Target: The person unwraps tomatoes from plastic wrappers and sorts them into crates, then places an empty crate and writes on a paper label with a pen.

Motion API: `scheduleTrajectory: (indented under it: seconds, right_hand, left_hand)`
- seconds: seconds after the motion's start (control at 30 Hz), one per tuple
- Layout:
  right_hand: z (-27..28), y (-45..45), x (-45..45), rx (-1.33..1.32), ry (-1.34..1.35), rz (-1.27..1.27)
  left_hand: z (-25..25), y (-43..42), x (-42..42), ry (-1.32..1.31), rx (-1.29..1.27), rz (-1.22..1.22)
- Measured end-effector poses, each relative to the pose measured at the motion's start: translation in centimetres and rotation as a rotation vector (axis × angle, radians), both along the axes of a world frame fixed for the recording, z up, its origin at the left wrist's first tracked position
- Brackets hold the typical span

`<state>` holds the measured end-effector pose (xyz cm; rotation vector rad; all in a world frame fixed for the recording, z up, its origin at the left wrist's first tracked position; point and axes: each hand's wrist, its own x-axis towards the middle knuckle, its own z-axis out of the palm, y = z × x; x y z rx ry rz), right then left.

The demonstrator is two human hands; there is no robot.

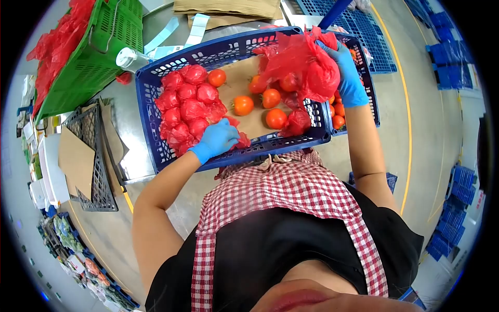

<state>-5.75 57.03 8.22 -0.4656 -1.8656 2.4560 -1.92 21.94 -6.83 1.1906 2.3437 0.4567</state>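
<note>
A blue crate (236,157) holds several red-wrapped tomatoes (193,110) at its left and several bare tomatoes (243,105) in the middle, on brown cardboard (236,78). My left hand (217,139), in a blue glove, rests on the wrapped ones near the front edge; its fingers are curled, and what lies under them is hidden. Over the right end of this crate my right hand (345,70), also gloved, is closed on a bunch of red plastic film (312,70). Bare tomatoes lie below the film, beside another wrapped piece (296,122).
A second blue crate (375,112) with tomatoes adjoins on the right. To the left stand a green crate (78,73) with red film, a clear container (130,60) and a black crate (101,177). Brown paper (228,11) lies behind.
</note>
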Motion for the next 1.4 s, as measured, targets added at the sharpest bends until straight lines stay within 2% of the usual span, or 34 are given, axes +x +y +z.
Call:
scheduleTrajectory:
  seconds: [0.03, 0.1, 0.13, 0.17, 0.2, 0.23, 0.3, 0.37, 0.4, 0.43, 0.5, 0.6, 0.67, 0.7, 0.73, 0.77, 0.8, 0.87, 0.9, 1.0, 1.03, 1.07, 1.1, 1.2, 1.23, 1.3, 1.37, 1.4]
  right_hand:
    - [0.3, -0.1, 0.1, 0.039, -0.007, -0.005]
    - [0.4, -1.0, 0.7, 0.351, 0.002, 0.113]
    - [0.5, -1.6, 1.1, 0.507, 0.006, 0.173]
    - [0.4, -2.3, 1.3, 0.541, 0.067, 0.306]
    - [0.3, -3.3, 1.3, 0.453, 0.076, 0.447]
    - [0.3, -4.6, 1.4, 0.363, 0.084, 0.587]
    - [0.4, -8.9, 1.8, 0.057, 0.040, 0.584]
    - [-0.4, -13.1, 0.1, 0.016, 0.154, 0.451]
    - [-0.2, -14.4, -0.8, 0.115, 0.259, 0.401]
    - [0.0, -15.3, -1.7, 0.209, 0.360, 0.344]
    - [-1.6, -16.0, -3.3, 0.658, 0.704, 0.214]
    - [-2.4, -17.5, -5.1, 1.145, 1.022, 0.089]
    - [-3.8, -18.4, -4.8, 1.377, 0.816, 0.073]
    - [-4.7, -18.3, -4.2, 1.443, 0.861, 0.084]
    - [-5.8, -18.3, -3.8, 1.510, 0.906, 0.090]
    - [-7.6, -18.9, -4.3, 1.644, 0.778, 0.118]
    - [-8.6, -19.3, -4.7, 1.784, 0.623, 0.148]
    - [-6.5, -19.6, -5.0, 0.725, 0.461, 0.412]
    - [-5.1, -19.2, -4.6, 0.196, 0.341, 0.513]
    - [-0.2, -15.7, -3.4, 0.178, 0.272, 0.458]
    - [-0.3, -14.3, -2.8, 0.197, 0.280, 0.386]
    - [-1.4, -12.5, -2.6, 0.270, 0.255, 0.366]
    - [-2.6, -11.0, -1.9, 0.312, 0.256, 0.341]
    - [-3.0, -8.5, 0.7, 0.285, 0.076, 0.318]
    - [-3.7, -8.0, 1.5, 0.266, 0.036, 0.311]
    - [-4.9, -7.5, 3.6, 0.243, -0.018, 0.227]
    - [-7.2, -5.9, 4.3, 0.331, 0.013, 0.154]
    - [-7.9, -5.2, 5.7, 0.419, -0.010, 0.165]
  left_hand:
    - [0.0, 0.5, -0.3, 0.052, -0.068, 0.001]
    - [-1.0, 0.6, -3.0, -0.065, 0.178, 0.449]
    - [-1.3, 0.3, -4.8, -0.273, 0.506, 0.699]
    - [1.2, 0.1, -7.0, -0.744, 0.700, 0.932]
    - [5.0, 0.9, -7.5, -1.089, 0.835, 0.985]
    - [5.4, 1.3, -8.0, -1.224, 0.868, 1.020]
    - [6.1, 3.9, -6.8, -1.052, 0.983, 0.800]
    - [10.3, 6.0, -4.2, -1.300, 1.233, 0.831]
    - [8.9, 6.2, -4.8, -1.404, 1.491, 0.625]
    - [7.7, 6.1, -5.1, -1.268, 1.499, 0.667]
    - [9.0, 7.5, -5.1, -0.977, 1.535, 0.724]
    - [9.8, 6.2, -6.3, -1.374, 1.773, 0.376]
    - [7.6, 4.7, -6.9, -1.428, 1.810, 0.262]
    - [5.6, 4.6, -5.9, -1.359, 1.782, 0.290]
    - [7.0, 5.3, -4.5, -1.318, 1.720, 0.717]
    - [8.7, 5.5, -3.9, -1.245, 1.633, 1.137]
    - [9.8, 4.9, -4.4, -1.219, 1.620, 1.141]
    - [11.5, 3.6, -5.9, -1.180, 1.589, 1.152]
    - [13.6, 2.8, -6.7, -1.053, 1.620, 1.144]
    - [20.4, -2.5, -12.5, -0.629, 1.709, 1.089]
    - [22.9, -4.7, -15.7, -0.249, 1.654, 0.987]
    - [25.7, -7.4, -19.0, -0.124, 1.639, 0.980]
    - [29.7, -8.3, -21.8, -0.016, 1.781, 1.098]
    - [38.7, -19.1, -36.0, 1.112, 1.029, 0.827]
    - [40.4, -20.5, -38.5, 1.347, 0.822, 1.057]
    - [40.4, -24.3, -40.8, 0.995, 0.283, 1.555]
    - [38.6, -23.6, -39.3, 1.508, 0.358, 1.549]
    - [36.2, -23.0, -38.5, 1.502, 0.471, 1.311]
